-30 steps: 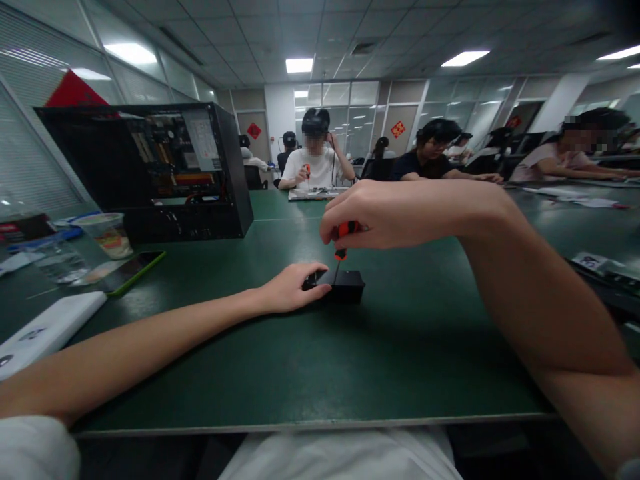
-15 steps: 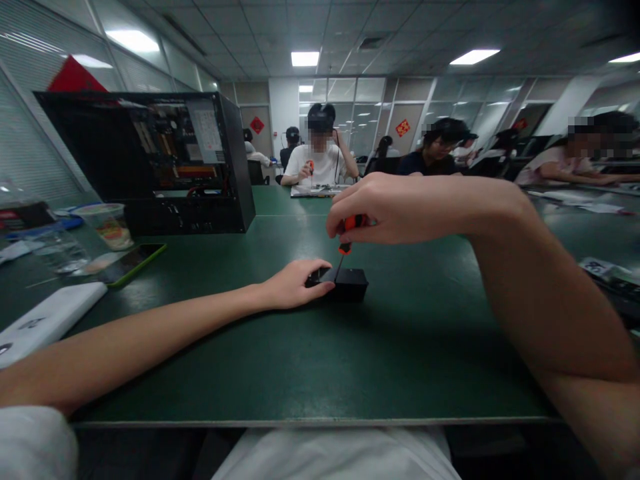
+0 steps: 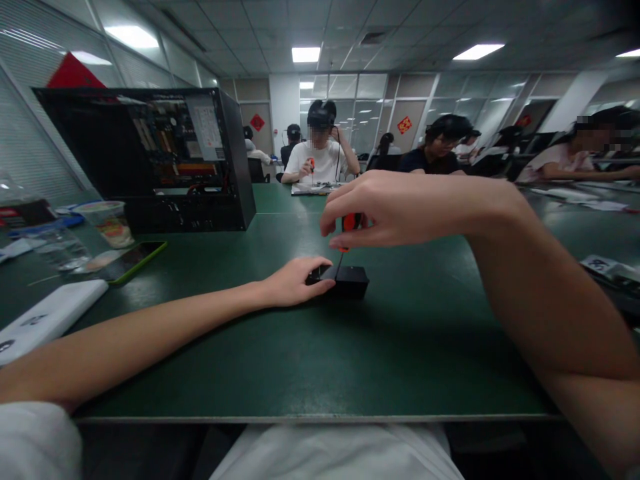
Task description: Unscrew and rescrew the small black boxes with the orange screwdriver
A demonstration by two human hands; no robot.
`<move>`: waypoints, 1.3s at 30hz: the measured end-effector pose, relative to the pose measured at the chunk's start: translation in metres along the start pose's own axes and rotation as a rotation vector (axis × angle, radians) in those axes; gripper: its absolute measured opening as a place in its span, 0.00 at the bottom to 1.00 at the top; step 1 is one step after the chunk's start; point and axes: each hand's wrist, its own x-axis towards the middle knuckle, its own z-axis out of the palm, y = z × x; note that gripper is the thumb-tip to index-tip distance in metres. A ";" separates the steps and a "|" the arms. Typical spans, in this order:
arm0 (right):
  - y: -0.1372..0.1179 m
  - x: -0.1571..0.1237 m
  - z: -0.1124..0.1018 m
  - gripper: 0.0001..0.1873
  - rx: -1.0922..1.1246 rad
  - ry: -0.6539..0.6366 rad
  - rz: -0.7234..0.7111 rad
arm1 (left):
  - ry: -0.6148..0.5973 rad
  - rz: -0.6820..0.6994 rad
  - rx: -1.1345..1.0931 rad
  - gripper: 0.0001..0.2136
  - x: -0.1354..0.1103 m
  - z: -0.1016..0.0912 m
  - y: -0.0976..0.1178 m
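Note:
A small black rectangular box-shaped part (image 3: 353, 283) rests on the green table (image 3: 280, 360). My left hand (image 3: 299, 281) grips its left end, with the thumb along the near side and the fingers over the far side. Above it, my right hand (image 3: 373, 210) is closed around the handle of an orange and black screwdriver (image 3: 351, 222). The thin shaft points down, slightly tilted, to the top of the black part. What the tip meets is too small to make out.
An opened black computer case (image 3: 240, 160) stands at the back left. Near it are a plastic cup (image 3: 107, 223), a green-edged phone (image 3: 137, 262) and a white power-bank-like block (image 3: 55, 317). Across the table sits a person (image 3: 320, 160) holding a screwdriver; other people sit at the right.
My right hand has shifted slightly left, its fingers changing position on the screwdriver handle. My left hand and the black part stay in place.

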 end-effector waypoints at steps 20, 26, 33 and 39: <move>-0.006 -0.002 0.000 0.15 -0.072 -0.050 0.014 | 0.003 0.003 0.004 0.24 0.001 0.000 0.000; -0.010 -0.005 -0.001 0.13 -0.096 -0.037 -0.003 | -0.001 0.000 0.010 0.24 0.001 0.000 0.000; 0.003 -0.004 0.007 0.15 -0.215 -0.033 0.157 | 0.000 0.001 0.023 0.22 0.001 0.000 0.001; 0.015 -0.009 0.002 0.15 -0.096 -0.102 0.162 | -0.003 0.005 0.022 0.20 0.001 0.000 0.001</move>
